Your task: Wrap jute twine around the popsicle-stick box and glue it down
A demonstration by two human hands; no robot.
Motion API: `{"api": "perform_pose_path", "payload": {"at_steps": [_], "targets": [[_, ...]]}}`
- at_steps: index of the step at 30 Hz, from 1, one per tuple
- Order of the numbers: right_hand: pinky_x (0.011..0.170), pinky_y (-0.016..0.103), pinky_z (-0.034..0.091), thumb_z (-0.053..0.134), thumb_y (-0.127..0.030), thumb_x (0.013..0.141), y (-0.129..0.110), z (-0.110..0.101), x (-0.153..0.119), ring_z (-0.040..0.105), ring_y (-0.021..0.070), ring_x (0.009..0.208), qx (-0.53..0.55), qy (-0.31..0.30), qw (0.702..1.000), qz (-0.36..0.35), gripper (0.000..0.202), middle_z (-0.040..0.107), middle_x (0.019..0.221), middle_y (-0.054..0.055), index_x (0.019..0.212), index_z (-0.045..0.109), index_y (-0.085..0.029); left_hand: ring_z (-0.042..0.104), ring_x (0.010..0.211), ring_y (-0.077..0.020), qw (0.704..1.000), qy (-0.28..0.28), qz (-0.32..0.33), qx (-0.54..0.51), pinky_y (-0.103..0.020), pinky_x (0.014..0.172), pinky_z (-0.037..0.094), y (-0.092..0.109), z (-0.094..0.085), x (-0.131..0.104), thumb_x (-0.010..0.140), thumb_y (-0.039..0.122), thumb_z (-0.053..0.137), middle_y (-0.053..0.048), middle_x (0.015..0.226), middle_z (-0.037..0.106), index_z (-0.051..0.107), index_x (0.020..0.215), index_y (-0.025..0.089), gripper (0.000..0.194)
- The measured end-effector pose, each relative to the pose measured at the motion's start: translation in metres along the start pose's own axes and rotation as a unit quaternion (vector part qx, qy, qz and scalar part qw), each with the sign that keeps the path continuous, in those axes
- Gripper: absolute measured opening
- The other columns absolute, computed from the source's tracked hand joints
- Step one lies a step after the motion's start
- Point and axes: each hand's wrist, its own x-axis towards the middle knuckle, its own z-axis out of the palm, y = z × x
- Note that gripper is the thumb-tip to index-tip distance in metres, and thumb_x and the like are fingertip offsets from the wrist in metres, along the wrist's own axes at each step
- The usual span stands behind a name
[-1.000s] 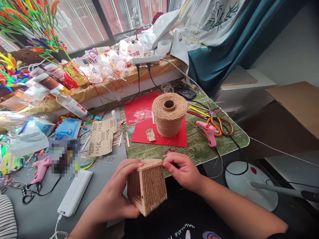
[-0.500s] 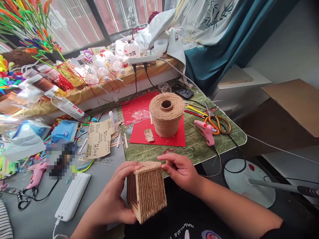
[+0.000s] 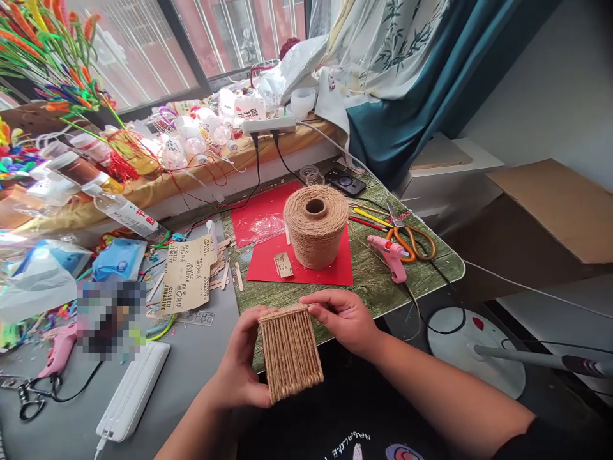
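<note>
A small box wrapped in twine (image 3: 291, 351) is held up in front of my body, its corded face toward me. My left hand (image 3: 246, 358) is closed around its left side, with the thumb low and the fingers over the top edge. At the top right corner, my right hand (image 3: 342, 316) pinches with thumb and forefinger on what looks like the twine's end; the fingertips partly hide it. Beyond the hands stands a big spool of twine (image 3: 316, 239) on red paper (image 3: 258, 271). A pink glue gun (image 3: 390, 255) lies right of the spool.
Orange-handled scissors (image 3: 412, 239) and pencils (image 3: 368, 219) lie behind the glue gun. On the left are sandpaper (image 3: 186, 275), wooden sticks (image 3: 239, 276), a white power bank (image 3: 134, 390) and a second pink glue gun (image 3: 60, 351). A power strip (image 3: 269, 125) sits on the cluttered sill.
The box has turned so its corded face points more squarely at me and its open side no longer shows. My right fingers have closed in at its top corner.
</note>
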Motion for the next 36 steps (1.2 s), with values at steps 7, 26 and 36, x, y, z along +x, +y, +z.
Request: {"api": "perform_pose_path", "payload": {"at_steps": [7,26,36], "targets": [[0.061,0.024,0.048,0.088,-0.044,0.081,0.002,-0.003,0.01,0.057,0.0108,0.063,0.132,0.031,0.988,0.081,0.026,0.073,0.075,0.001,0.093,0.083,-0.022,0.051,0.135,-0.0403,0.997,0.035,0.003,-0.061,-0.062,0.111,0.049,0.004,0.009,0.004,0.068,0.086,0.072,-0.013,0.143,0.04,0.033,0.151,0.038,0.104],[0.05,0.024,0.012,0.091,-0.033,0.077,0.015,0.0,0.0,0.019,0.0056,0.05,0.349,0.016,0.908,0.232,0.029,0.035,0.055,-0.011,0.078,0.066,-0.018,0.055,0.132,-0.0418,0.989,0.097,0.007,-0.111,-0.06,0.113,0.048,0.007,0.016,0.012,0.065,0.062,0.088,-0.013,0.141,0.048,0.042,0.152,0.034,0.103],[0.047,0.021,0.008,0.088,-0.047,0.08,0.02,0.008,-0.003,0.01,0.0057,0.05,0.395,-0.078,0.86,0.313,0.043,0.028,0.058,-0.013,0.097,0.058,-0.021,0.063,0.122,-0.041,0.983,0.094,-0.037,-0.156,-0.063,0.103,0.056,0.02,0.024,0.013,0.065,0.069,0.085,-0.009,0.134,0.058,0.043,0.149,0.041,0.098]]}}
